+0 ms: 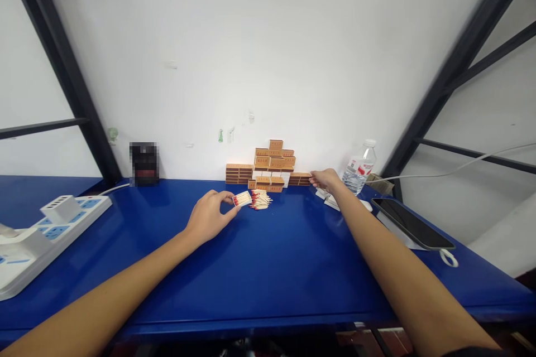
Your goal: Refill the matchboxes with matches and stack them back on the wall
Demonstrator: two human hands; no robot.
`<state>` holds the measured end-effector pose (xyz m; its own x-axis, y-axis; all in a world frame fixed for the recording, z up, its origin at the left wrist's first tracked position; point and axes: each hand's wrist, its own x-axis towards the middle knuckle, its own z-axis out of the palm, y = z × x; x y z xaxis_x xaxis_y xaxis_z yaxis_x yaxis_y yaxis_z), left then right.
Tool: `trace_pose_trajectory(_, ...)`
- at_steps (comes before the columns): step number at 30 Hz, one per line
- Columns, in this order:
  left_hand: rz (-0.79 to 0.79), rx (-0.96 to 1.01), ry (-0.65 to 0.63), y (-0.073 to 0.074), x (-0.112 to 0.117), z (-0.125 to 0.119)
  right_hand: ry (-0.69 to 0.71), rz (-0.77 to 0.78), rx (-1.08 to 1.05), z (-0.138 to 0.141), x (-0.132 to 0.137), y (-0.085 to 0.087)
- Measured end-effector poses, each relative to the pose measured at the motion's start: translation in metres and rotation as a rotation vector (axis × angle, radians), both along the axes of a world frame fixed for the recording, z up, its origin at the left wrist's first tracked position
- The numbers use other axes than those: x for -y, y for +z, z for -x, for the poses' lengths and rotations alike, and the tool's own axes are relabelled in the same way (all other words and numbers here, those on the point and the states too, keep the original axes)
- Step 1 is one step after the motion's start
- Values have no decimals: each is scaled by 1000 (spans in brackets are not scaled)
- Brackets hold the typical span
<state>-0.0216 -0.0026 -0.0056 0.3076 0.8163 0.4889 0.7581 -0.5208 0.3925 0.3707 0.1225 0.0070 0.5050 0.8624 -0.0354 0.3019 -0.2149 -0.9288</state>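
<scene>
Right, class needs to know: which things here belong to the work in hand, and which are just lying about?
In the work:
- matchbox tray of matches, in the left hand
- loose match pile
- stacked matchboxes, right hand at their right end

Apparently just lying about:
- water bottle
- phone
- power strip

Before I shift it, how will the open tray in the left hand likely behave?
The open tray is probably light, being small and holding only thin matches. They could well spill if it tips, since nothing covers them. Its thin-looking walls might dent if the left hand squeezes harder.
</scene>
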Motion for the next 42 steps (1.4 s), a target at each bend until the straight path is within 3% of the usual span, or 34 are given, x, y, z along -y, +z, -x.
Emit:
trace_pose_trajectory(5,8,3,13,0,0,0,-30,47,127,8,0,0)
trace_pose_trajectory(9,15,7,6,2,2,-1,-74,27,246,7,10,11)
trace_pose_trajectory(15,1,23,-4,0,2,-1,-147,-167,435,27,44,29)
trace_pose_trajectory(18,-6,30,-32,-1,2,-2,101,-410,416,63,73,23)
trace_pose_trajectory(23,-35,31,-52,0,4,-3,514,-433,232,123,109,6)
trace_pose_trajectory(27,-55,46,-90,0,4,-3,605,-448,234,136,117,3)
trace_pose_trajectory(36,-62,52,-131,-2,2,-2,802,-383,215,127,119,6)
trace_pose_trajectory(42,-86,105,-157,-3,0,-1,827,-344,213,122,117,6)
